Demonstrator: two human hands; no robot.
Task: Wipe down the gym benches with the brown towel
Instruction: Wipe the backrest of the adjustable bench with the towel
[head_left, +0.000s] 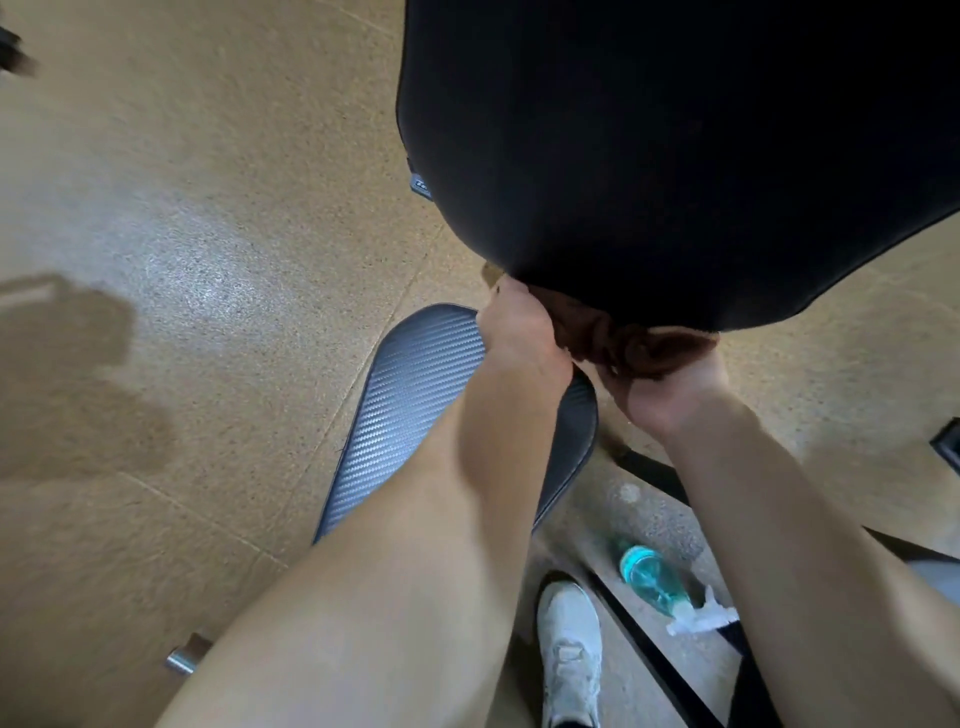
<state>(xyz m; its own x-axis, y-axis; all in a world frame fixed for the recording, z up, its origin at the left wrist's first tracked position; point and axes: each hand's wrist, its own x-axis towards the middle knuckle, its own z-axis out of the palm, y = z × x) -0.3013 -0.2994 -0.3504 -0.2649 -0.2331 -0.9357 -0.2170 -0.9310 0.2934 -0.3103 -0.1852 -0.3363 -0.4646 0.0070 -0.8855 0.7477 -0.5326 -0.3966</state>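
The bench's black back pad (649, 156) fills the upper right, raised above the floor. Its textured grey seat pad (410, 400) lies lower, in the middle. The brown towel (623, 345) is bunched under the lower edge of the back pad. My left hand (519, 338) grips the towel's left end. My right hand (665, 395) holds the towel from below, fingers curled round it. Most of the towel is hidden by the pad and my hands.
A teal spray bottle (654, 582) with a white trigger lies on the floor beside the black bench frame (649, 654). My white shoe (569, 649) stands beside the frame. A metal peg (182, 660) sticks out at lower left. Tan speckled floor (208, 234) spreads to the left.
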